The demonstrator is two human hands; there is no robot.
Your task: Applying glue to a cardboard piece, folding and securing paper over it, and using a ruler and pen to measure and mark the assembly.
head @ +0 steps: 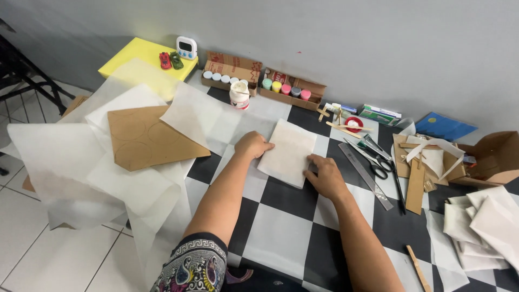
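Your left hand (pixel 253 145) rests on the left edge of a pale square sheet (pixel 289 151) that lies flat on the checkered bench (pixel 281 238). The fingers of that hand are curled together, pressing down on the sheet's edge. Your right hand (pixel 324 176) sits at the sheet's lower right corner, with its fingers close together and laid on the paper, so both hands hold the sheet down from two sides. The sheet lies near the middle of the bench, tilted a little, over black and white squares. Just behind it stands a small white glue bottle (pixel 239 94). Behind the bottle are two open cardboard trays: one with white-capped pots (pixel 221 77) and one with coloured paint pots (pixel 286 88). To your left lies a brown cardboard piece (pixel 146 138) with circles drawn on it, resting on big thin white paper sheets (pixel 92 173) that hang off the bench. Far back on the left is a yellow board (pixel 138 54) with two toy cars (pixel 170 60) and a small white timer (pixel 186 47). To the right of your right hand lies a metal ruler (pixel 366 176), and beside it black scissors (pixel 378 162). Further right are cardboard strips (pixel 416 184), an open brown box (pixel 497 157) and a pile of folded white papers (pixel 481 227). A blue folder (pixel 443 127) leans by the wall.
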